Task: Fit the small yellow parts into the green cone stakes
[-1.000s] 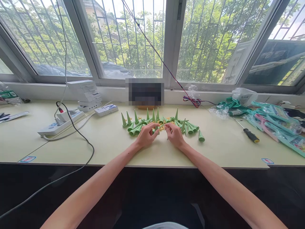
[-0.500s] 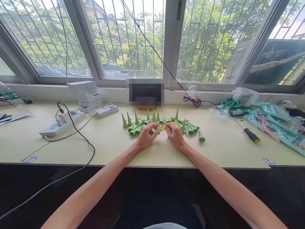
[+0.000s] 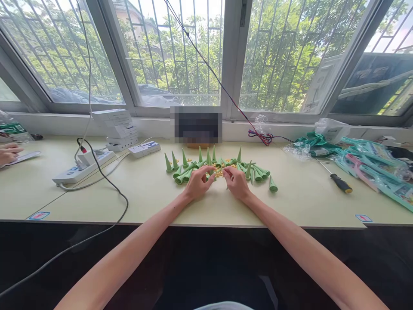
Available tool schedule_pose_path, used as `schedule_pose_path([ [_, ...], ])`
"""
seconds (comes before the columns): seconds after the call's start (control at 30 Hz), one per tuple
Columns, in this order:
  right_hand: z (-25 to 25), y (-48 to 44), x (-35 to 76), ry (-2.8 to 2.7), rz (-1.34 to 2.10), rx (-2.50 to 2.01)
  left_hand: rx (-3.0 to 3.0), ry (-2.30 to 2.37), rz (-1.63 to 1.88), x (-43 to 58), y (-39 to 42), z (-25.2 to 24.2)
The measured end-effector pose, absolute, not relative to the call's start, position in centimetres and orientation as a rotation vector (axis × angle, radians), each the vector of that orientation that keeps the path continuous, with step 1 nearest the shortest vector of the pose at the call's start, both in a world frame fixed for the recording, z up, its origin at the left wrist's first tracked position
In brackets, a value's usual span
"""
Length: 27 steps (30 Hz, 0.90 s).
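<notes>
My left hand (image 3: 199, 182) is closed in a pinch at the near side of a heap of green plastic cones (image 3: 183, 176). Between its thumb and index finger shows a green cone (image 3: 211, 172), mostly covered by the fingers. Just to the right, my right hand (image 3: 237, 182) has its fingertips pressed together; what they hold is too small and hidden to name. Small yellow pieces (image 3: 219, 174) show between the hands, close to the right fingertips. Several cones stand point up, such as a cone (image 3: 168, 163) at the left; others lie on their sides.
A power strip (image 3: 84, 167) with cables and stacked white boxes (image 3: 121, 129) are at left. Another person's hand (image 3: 9, 153) is at the far left edge. At right lie a screwdriver (image 3: 341, 183) and teal plastic packages (image 3: 374, 161). A blurred dark panel (image 3: 198, 125) stands behind the cones.
Another person's hand has come into view at the far left edge, over the flat items there. My own hands stay almost still.
</notes>
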State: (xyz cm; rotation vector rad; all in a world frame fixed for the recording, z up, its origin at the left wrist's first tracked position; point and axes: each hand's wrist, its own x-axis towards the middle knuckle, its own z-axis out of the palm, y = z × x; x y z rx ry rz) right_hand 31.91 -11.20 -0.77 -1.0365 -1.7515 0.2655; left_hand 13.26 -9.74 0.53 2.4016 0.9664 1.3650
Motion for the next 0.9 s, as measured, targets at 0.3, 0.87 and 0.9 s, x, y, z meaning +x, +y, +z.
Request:
schedule_pose_path([
  [0.3, -0.62, -11.34, 31.94, -1.759, 0.297, -1.023, 2.396, 0.962, 1.367, 13.32, -9.66, 0.51],
  [0.87, -0.77, -11.13, 31.89, -1.806, 0.306, -0.973, 2.269, 0.932, 1.313, 13.17, -9.65, 0.68],
  [0.9, -0.81, -11.1, 31.9, -1.809, 0.305, -0.972, 2.262, 0.933, 1.314, 13.16, -9.63, 0.64],
])
